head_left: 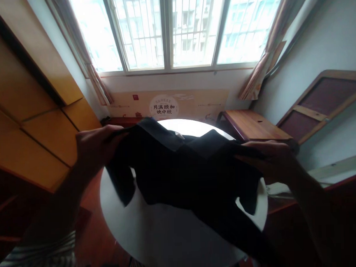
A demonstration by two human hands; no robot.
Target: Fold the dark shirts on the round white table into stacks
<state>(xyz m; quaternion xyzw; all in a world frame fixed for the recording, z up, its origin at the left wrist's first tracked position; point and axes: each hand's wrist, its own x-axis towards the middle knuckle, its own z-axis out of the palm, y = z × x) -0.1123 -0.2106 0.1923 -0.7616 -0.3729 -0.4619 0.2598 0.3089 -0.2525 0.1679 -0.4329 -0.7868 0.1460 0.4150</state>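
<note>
The dark collared shirt [179, 176] is held up over the white round bench [119, 221], in front of the window [168, 36], with its collar [159, 130] uppermost and a small pale label [179, 135] showing at the neck. The left hand [98, 143] is closed on the cloth near one shoulder, and the right hand [270, 157] is closed on the other, though deep shadow hides just how the fingers lie.

To hold it well, I would keep the pinch on matching points of the shoulder seams, both hands at one height, and pull outward just enough to take the slack from between them. The collar dips in the middle, so a little more even tension should level it. The sleeves [126, 190] hang loose, and a long dark fold slants down past the near right rim of the bench; that side could drag or twist if the hands sink. Whether any hem touches the top, I cannot tell.

As for containers, the yellow wooden cabinet [42, 142] at the left shows flat panels that look closed; nothing of its contents is visible. A dark band runs between its sections, too dim to read.
</note>
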